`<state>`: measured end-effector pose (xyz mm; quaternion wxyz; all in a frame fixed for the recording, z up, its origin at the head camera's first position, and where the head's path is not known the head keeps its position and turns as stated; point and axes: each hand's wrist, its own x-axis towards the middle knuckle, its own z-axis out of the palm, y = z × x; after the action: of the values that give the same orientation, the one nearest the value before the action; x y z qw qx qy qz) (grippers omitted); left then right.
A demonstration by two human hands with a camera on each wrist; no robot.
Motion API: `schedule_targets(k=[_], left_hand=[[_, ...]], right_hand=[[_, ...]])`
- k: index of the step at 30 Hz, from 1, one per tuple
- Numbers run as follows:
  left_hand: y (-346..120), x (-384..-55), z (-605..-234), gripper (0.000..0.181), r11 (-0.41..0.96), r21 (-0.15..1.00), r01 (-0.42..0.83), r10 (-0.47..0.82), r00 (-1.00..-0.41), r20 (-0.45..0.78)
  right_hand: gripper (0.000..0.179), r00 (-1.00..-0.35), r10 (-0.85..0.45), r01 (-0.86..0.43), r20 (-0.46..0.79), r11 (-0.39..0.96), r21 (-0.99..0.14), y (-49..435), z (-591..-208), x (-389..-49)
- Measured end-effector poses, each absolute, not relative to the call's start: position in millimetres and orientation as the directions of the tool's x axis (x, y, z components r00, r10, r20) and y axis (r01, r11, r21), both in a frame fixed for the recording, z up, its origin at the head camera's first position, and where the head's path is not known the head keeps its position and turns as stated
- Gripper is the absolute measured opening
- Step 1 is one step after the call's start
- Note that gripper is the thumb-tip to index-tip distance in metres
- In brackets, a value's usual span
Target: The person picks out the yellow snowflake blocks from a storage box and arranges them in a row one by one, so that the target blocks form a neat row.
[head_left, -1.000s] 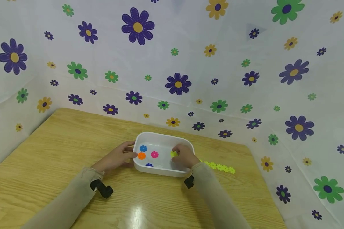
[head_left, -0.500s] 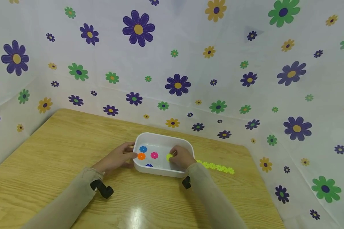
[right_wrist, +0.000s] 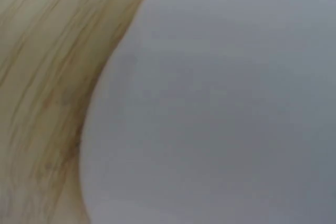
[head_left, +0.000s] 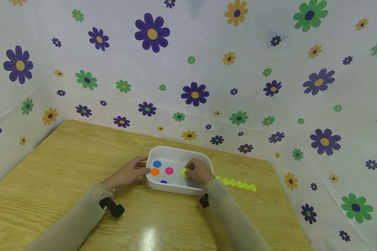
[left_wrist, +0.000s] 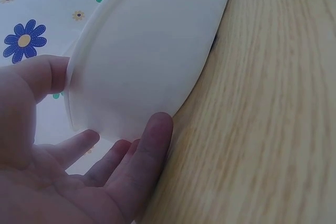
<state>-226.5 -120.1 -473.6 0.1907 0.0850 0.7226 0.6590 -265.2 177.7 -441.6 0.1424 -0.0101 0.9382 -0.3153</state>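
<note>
A white tray (head_left: pixel 179 188) stands on the table, with a light blue disc (head_left: pixel 157 164), an orange disc (head_left: pixel 155 172), a pink disc (head_left: pixel 169 170) and a partly hidden dark blue disc (head_left: pixel 163 182) inside. My left hand (head_left: pixel 128 173) grips its left end, one digit hooked over the rim; in the left wrist view several fingers (left_wrist: pixel 157 135) lie along the outer wall. Inside the tray, my right hand (head_left: pixel 199 171) pinches a yellow flower-shaped plastic disc (head_left: pixel 184 172). The right wrist view shows only the tray's outer wall (right_wrist: pixel 210 103) and wood.
A row of joined yellow flower-shaped discs (head_left: pixel 240 184) lies on the wooden table (head_left: pixel 138 223) right of the tray, its left end close to the right wrist. A white flower-patterned curtain (head_left: pixel 176 52) rises behind the table and on both sides.
My right hand has moved a little to the left inside the tray, bringing the yellow disc with it. The left hand keeps its place on the tray's end.
</note>
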Motion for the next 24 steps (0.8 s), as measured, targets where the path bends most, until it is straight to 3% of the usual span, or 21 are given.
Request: schedule_targets(k=[8, 15, 24], left_hand=[[-120.1, -225.8, -472.3, 0.068, 0.126, 0.983, -0.132, 0.373, -0.912, -0.17], [-119.2, -224.6, -470.6, 0.066, 0.122, 0.984, -0.13, 0.378, -0.911, -0.167], [-119.7, -225.1, -470.7, 0.067, 0.128, 0.982, -0.138, 0.367, -0.914, -0.176]], right_hand=[[0.012, -0.955, -0.178, 0.062, -0.238, 0.663, -0.746, 181.0, -432.3, -260.2], [0.012, -0.973, -0.204, -0.012, -0.111, 0.521, -0.853, 197.5, -417.8, -249.2], [0.023, -0.996, -0.084, -0.029, -0.006, 0.417, -0.909, 259.6, -408.9, -242.2]])
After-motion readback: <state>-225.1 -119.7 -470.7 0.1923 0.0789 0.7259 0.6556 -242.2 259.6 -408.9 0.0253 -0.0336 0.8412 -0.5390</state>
